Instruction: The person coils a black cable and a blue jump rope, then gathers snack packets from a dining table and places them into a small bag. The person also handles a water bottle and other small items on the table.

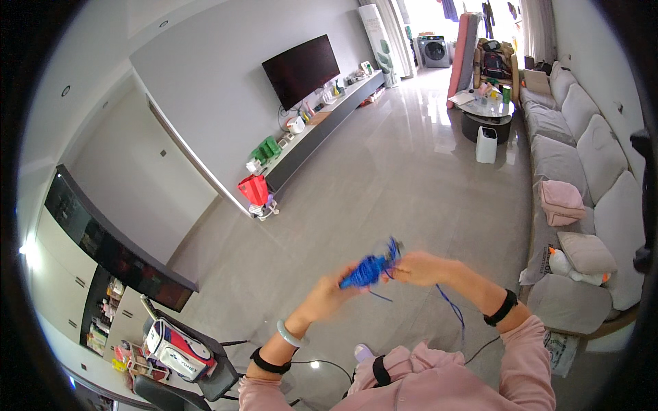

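A blurred bundle of blue cord (371, 271), which seems wound around a blue body, is held out in front of me above the floor. My left hand (333, 293) grips its lower left end. At the upper right end, my right hand (419, 268) has its fingers closed on the cord, close to a small dark part that is too blurred to name. A loose blue strand (452, 305) hangs below my right wrist, and a short cord end sticks out under the bundle.
Grey floor tiles (360, 205) spread ahead. Along the right stands a grey sofa (558, 159) with cushions. A low TV cabinet (318, 128) runs along the left wall. At lower left, a Yonex bag (177, 352) rests on a black chair (218, 377). Dark cable (329, 363) lies near my feet.
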Tool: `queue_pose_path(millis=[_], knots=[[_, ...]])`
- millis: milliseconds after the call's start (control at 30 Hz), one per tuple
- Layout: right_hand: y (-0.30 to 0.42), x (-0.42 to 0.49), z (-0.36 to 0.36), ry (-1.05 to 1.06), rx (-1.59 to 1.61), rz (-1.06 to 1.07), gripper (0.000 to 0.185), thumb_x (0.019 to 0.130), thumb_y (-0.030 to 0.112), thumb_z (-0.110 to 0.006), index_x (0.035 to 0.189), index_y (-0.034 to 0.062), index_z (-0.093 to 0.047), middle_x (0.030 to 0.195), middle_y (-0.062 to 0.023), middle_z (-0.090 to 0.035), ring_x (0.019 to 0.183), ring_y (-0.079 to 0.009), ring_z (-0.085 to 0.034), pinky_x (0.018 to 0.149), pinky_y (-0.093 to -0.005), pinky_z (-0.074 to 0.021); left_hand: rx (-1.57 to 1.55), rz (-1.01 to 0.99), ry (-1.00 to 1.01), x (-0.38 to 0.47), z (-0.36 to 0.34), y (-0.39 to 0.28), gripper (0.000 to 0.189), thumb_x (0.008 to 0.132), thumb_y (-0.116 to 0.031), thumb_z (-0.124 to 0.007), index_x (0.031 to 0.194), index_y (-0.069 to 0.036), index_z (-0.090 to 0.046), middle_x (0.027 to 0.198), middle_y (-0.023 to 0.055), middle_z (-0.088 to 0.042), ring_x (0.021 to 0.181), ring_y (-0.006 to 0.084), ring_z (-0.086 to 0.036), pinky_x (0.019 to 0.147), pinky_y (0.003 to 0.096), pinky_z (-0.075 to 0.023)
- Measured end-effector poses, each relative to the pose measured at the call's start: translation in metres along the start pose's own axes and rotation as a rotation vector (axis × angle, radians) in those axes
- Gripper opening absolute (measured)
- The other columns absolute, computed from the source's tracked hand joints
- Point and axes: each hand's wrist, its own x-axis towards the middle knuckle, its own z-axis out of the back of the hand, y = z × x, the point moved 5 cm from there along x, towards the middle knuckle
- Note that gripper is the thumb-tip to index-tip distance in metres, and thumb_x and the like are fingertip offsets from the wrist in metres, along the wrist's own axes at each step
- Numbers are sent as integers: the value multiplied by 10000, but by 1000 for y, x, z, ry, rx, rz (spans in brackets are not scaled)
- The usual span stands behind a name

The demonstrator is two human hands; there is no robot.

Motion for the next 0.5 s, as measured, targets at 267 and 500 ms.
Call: queue_pose_path(millis=[267, 500], knots=[[-1, 11, -47, -186, -204, -4, 302, 1006, 352, -396, 1008, 86, -540, 797, -191, -652, 756, -403, -641, 651, -515, -485, 830, 4, -284, 12, 4, 16, 354, 802, -43, -687, 1130, -49, -555, 895, 138, -667, 836, 324, -646, 699, 403, -490], [1, 2, -66, 80, -312, 194, 423, 991, 481, -409, 938, 101, -588, 754, -149, -657, 706, -382, -644, 609, -488, -484, 968, -59, 567, -1, -22, 47, 339, 805, -109, -687, 1131, -58, -605, 920, 134, -677, 857, 331, -640, 705, 425, -480]])
